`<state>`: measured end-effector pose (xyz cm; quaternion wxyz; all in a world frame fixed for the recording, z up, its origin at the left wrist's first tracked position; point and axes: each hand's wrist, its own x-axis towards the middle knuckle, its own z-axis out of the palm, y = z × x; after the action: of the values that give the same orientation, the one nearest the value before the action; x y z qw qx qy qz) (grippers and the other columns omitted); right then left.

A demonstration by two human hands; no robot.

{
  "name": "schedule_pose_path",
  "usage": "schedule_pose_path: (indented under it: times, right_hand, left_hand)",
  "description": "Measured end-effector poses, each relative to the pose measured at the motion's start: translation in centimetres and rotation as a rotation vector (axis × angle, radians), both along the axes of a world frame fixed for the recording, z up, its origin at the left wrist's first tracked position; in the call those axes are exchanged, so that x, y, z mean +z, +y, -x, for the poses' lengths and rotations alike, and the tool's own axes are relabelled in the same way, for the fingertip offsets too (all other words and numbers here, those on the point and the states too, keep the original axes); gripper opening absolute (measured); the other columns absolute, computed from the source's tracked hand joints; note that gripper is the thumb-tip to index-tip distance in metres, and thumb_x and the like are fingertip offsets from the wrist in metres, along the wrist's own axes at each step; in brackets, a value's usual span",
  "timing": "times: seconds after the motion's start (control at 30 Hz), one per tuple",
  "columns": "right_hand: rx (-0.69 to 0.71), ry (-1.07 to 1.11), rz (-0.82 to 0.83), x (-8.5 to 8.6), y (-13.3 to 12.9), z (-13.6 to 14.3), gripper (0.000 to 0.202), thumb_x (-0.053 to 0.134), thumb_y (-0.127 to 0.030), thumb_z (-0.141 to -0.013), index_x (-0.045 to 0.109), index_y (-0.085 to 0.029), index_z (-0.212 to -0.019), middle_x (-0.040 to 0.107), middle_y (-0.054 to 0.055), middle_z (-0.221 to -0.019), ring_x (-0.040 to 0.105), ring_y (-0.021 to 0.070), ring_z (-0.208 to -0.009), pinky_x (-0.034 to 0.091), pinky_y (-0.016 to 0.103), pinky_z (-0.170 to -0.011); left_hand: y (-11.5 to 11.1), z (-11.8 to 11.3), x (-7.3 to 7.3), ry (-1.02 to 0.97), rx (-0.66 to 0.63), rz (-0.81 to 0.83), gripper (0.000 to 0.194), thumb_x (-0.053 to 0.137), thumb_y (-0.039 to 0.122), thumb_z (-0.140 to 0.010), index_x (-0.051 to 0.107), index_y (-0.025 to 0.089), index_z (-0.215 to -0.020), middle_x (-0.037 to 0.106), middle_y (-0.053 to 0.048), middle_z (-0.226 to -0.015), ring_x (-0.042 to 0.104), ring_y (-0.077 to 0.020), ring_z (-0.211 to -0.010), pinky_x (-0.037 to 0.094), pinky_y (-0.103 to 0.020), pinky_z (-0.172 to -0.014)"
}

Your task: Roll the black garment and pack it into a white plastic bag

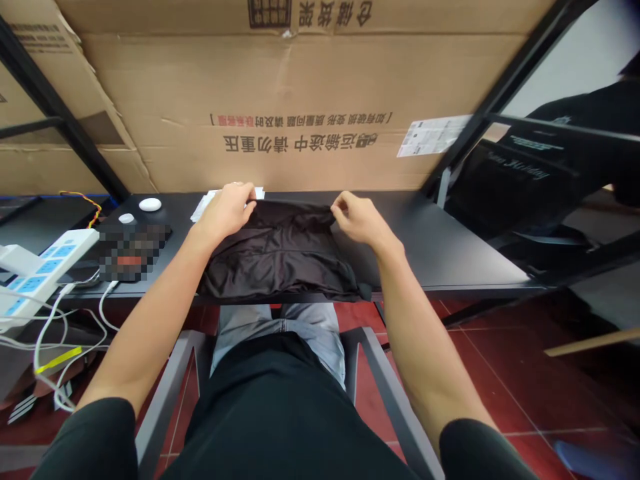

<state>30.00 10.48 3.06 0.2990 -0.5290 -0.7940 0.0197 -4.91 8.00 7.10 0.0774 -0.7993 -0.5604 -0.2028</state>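
A thin, black, shiny cloth (285, 257) lies crumpled and wrinkled on the black desk, its near side reaching the desk's front edge. I cannot tell whether it is a garment or a bag. At its far left corner my left hand (231, 210) is closed, thumb and fingers pinching the edge. My right hand (361, 219) pinches the far right corner in the same way. Between both hands the far edge runs nearly straight. Some white paper (203, 205) is partly hidden behind my left hand.
A large cardboard sheet (300, 80) with printing stands behind the desk (440, 253). On the left are a white power strip (50, 267) with cables, a blurred-out dark object (133, 250) and a white oval item (150, 205). A person in black (575, 140) is at the right.
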Motion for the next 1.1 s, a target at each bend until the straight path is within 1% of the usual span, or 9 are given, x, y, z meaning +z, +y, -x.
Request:
schedule_pose_path:
  times: [0.13, 0.23, 0.3, 0.37, 0.47, 0.53, 0.7, 0.87, 1.1]
  right_hand:
    - [-0.165, 0.011, 0.062, 0.9, 1.9, 0.3, 0.033, 0.064, -0.049, -0.108, 0.073, -0.024, -0.127, 0.084, 0.017, -0.109, 0.077, 0.042, -0.106, 0.063, 0.062, -0.102]
    - [-0.059, 0.028, 0.045, 0.3, 0.1, 0.4, 0.049, 0.064, -0.054, -0.109, 0.07, -0.02, -0.143, 0.08, 0.022, -0.136, 0.073, 0.0437, -0.131, 0.057, 0.066, -0.119]
    - [0.103, 0.006, 0.072, -0.5, -1.9, 0.6, 0.059, 0.065, -0.059, -0.109, 0.068, -0.021, -0.153, 0.067, 0.021, -0.162, 0.06, 0.0412, -0.155, 0.046, 0.063, -0.133]
    - [0.225, -0.038, 0.196, -1.5, -3.6, 0.9, 0.07, 0.069, -0.069, -0.105, 0.066, -0.026, -0.161, 0.051, 0.016, -0.18, 0.042, 0.0392, -0.171, 0.036, 0.061, -0.141]
    - [0.213, -0.079, 0.37, -3.0, -4.7, 1.5, 0.091, 0.076, -0.081, -0.097, 0.061, -0.029, -0.169, 0.03, 0.012, -0.192, 0.022, 0.0432, -0.179, 0.024, 0.065, -0.145]
    - [0.181, -0.085, 0.39, -3.8, -4.6, 1.7, 0.098, 0.077, -0.084, -0.095, 0.059, -0.026, -0.172, 0.025, 0.015, -0.193, 0.017, 0.0455, -0.18, 0.019, 0.069, -0.145]
    - [0.229, -0.026, 0.312, -4.9, -4.0, 1.2, 0.087, 0.079, -0.078, -0.098, 0.065, -0.026, -0.167, 0.037, 0.015, -0.189, 0.023, 0.0437, -0.179, 0.023, 0.066, -0.145]
    - [0.243, 0.039, 0.274, -5.2, -4.1, 1.0, 0.068, 0.078, -0.068, -0.103, 0.072, -0.031, -0.159, 0.046, 0.011, -0.184, 0.03, 0.0423, -0.177, 0.029, 0.068, -0.143]
    - [0.243, 0.051, 0.26, -5.1, -4.2, 1.0, 0.061, 0.073, -0.065, -0.106, 0.074, -0.029, -0.155, 0.054, 0.011, -0.179, 0.034, 0.0408, -0.176, 0.031, 0.067, -0.143]
  left_hand:
    - [1.0, -0.7, 0.5, -0.032, 0.023, 0.009, 0.044, 0.059, 0.023, -0.105, 0.067, 0.021, -0.148, 0.073, -0.017, -0.143, 0.072, -0.0367, -0.13, 0.057, -0.053, -0.114]
    - [-0.4, 0.6, -0.4, -0.06, -0.001, 0.031, 0.05, 0.062, 0.035, -0.107, 0.065, 0.023, -0.155, 0.069, -0.016, -0.15, 0.072, -0.0367, -0.132, 0.056, -0.052, -0.118]
    - [-1.6, 2.1, -1.5, -0.071, -0.046, 0.056, 0.049, 0.064, 0.045, -0.107, 0.069, 0.024, -0.151, 0.071, -0.015, -0.149, 0.069, -0.0382, -0.138, 0.053, -0.053, -0.123]
    - [-2.5, 3.5, -2.8, -0.062, -0.128, 0.106, 0.045, 0.064, 0.051, -0.106, 0.075, 0.026, -0.142, 0.073, -0.012, -0.148, 0.065, -0.0384, -0.143, 0.05, -0.055, -0.128]
    - [-2.9, 4.7, -5.1, -0.084, -0.195, 0.163, 0.04, 0.062, 0.049, -0.107, 0.08, 0.026, -0.134, 0.077, -0.011, -0.145, 0.066, -0.0365, -0.142, 0.049, -0.055, -0.13]
    - [-2.8, 4.9, -6.6, -0.135, -0.175, 0.165, 0.04, 0.058, 0.047, -0.109, 0.08, 0.025, -0.133, 0.078, -0.011, -0.143, 0.066, -0.0357, -0.141, 0.048, -0.055, -0.13]
    - [-2.9, 4.8, -8.4, -0.243, -0.171, 0.135, 0.041, 0.056, 0.046, -0.111, 0.08, 0.024, -0.134, 0.079, -0.011, -0.145, 0.067, -0.0344, -0.141, 0.046, -0.053, -0.131]
    - [-3.6, 5.0, -8.6, -0.28, -0.155, 0.142, 0.04, 0.056, 0.045, -0.111, 0.08, 0.025, -0.137, 0.079, -0.009, -0.147, 0.067, -0.0335, -0.141, 0.046, -0.053, -0.131]
    - [-3.4, 5.2, -9.0, -0.292, -0.146, 0.151, 0.04, 0.057, 0.045, -0.111, 0.079, 0.026, -0.138, 0.078, -0.009, -0.147, 0.066, -0.0328, -0.143, 0.046, -0.052, -0.131]
